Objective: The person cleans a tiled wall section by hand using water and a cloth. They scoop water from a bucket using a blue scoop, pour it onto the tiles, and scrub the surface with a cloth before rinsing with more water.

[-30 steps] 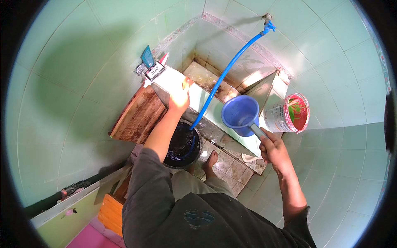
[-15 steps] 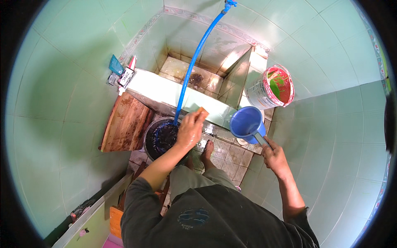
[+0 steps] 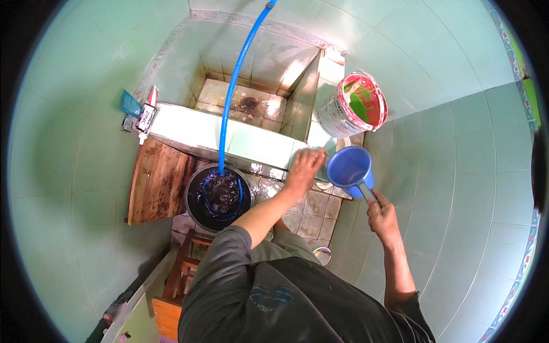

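Observation:
My right hand [image 3: 382, 217] is closed round the grey handle of a blue water dipper [image 3: 347, 164], its open mouth tilted toward me. Just left of the dipper, near the tiled ledge [image 3: 257, 147], is my left hand [image 3: 306, 171]. Its fingers are closed on a small orange sponge [image 3: 321, 152], mostly hidden by the fingers. The hand is close to the dipper's rim; whether they touch, I cannot tell. To the left, a black tub [image 3: 190, 208] holds dark, rippling water, and a blue hose [image 3: 229, 108] runs down into it.
A white paint bucket [image 3: 330, 117] with a red-stained rim stands on the ledge at right. Toiletries [image 3: 140, 111] sit at the ledge's left end. A wooden panel [image 3: 159, 183] leans left of the tub; a wooden chair [image 3: 182, 263] stands nearer, by the left wall.
My left hand has moved right with the orange sponge, from above the tub to beside the dipper. My right hand still holds the dipper. The view has shifted, showing more of the tub.

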`<state>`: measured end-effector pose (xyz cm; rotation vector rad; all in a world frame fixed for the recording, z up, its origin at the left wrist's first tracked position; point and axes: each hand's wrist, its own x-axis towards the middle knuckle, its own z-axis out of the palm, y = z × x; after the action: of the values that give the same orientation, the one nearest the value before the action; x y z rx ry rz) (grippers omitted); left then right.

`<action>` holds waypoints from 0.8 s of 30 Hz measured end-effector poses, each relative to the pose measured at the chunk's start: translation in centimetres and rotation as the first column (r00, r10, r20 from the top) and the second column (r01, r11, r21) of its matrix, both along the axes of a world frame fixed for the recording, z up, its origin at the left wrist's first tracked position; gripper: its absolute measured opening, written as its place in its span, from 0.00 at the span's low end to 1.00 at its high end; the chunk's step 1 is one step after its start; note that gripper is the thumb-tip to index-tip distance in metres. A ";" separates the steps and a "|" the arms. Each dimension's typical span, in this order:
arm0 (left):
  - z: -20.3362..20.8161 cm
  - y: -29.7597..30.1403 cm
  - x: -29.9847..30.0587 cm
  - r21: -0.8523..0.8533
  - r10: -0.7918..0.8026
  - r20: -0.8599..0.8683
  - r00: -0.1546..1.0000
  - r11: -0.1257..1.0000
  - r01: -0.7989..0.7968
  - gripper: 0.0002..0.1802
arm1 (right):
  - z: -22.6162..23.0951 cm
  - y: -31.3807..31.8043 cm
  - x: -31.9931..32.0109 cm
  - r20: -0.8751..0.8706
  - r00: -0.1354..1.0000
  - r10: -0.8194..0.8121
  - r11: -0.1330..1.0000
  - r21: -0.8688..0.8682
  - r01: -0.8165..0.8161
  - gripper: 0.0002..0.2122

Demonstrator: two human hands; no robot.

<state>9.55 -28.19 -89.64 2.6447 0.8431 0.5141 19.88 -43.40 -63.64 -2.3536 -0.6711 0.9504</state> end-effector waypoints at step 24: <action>-0.7 8.2 -8.8 0.093 0.480 0.069 0.875 0.870 -0.484 0.29 | -2.1 -0.7 0.3 0.107 0.981 0.162 0.983 0.070 -0.170 0.22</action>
<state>0.72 -19.98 -90.35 2.4903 1.5165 0.7529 20.16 -44.07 -65.74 -2.3158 -0.9408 0.8616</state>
